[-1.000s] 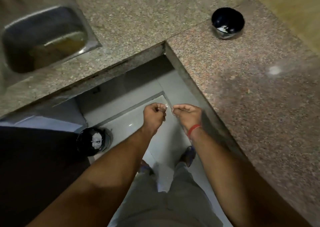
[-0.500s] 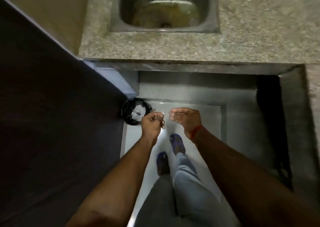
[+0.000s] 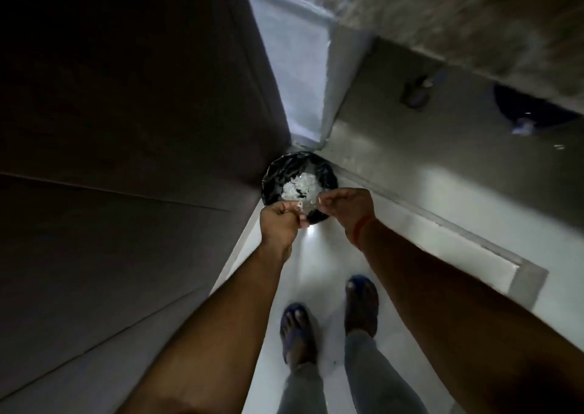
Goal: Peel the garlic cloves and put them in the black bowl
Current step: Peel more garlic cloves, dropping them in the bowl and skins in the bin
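Head view: our left hand (image 3: pixel 279 224) and right hand (image 3: pixel 343 205) pinch a small pale garlic clove (image 3: pixel 306 207) between them — both clenched on it, above a round black-lined bin (image 3: pixel 284 173) of white peel scraps (image 3: pixel 301 186) on the floor.

Small pale thing (image 3: pixel 304 206) pinched between left hand (image 3: pixel 279 224) and right hand (image 3: pixel 343 206): too small and blurred to tell, possibly garlic clove or skin. Fingers (image 3: pixel 324 201) blur together at pinch point. Near rim of lined bin (image 3: pixel 298 181) hidden behind both hands. Granite bench (image 3: pixel 474 18) smeared by motion, cut off at top and right edges. Dark round object (image 3: pixel 534 110) under bench edge only partly visible, unidentifiable. Both forearms cut off at bottom edge.
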The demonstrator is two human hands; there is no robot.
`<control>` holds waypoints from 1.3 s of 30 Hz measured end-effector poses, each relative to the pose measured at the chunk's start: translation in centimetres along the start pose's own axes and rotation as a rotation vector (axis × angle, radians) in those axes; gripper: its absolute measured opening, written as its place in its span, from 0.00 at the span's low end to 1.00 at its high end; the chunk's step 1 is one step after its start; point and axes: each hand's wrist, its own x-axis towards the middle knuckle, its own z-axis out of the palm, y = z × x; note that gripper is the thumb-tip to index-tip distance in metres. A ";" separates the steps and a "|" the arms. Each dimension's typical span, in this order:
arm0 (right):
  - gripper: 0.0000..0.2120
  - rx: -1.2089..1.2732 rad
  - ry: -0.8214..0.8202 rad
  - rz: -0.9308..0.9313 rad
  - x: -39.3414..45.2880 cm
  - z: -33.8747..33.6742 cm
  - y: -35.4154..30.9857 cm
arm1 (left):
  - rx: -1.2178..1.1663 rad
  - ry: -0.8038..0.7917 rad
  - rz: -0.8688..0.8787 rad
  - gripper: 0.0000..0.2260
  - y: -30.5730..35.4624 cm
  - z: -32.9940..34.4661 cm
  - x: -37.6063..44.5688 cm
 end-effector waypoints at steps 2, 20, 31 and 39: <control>0.16 -0.077 0.014 -0.001 4.7 1.8 2.7 | -0.028 0.017 -0.028 0.12 -2.2 0.2 4.1; 0.16 -0.611 -0.065 -0.466 11.2 6.5 7.7 | -0.404 0.103 -0.231 0.10 -6.7 0.4 13.6; 0.13 -0.283 -0.097 -0.163 12.2 6.3 6.1 | -0.268 0.044 -0.112 0.08 -5.7 1.0 13.1; 0.11 -0.218 0.069 -0.141 12.3 6.0 5.4 | -0.330 -0.097 -0.145 0.15 -5.1 0.8 11.9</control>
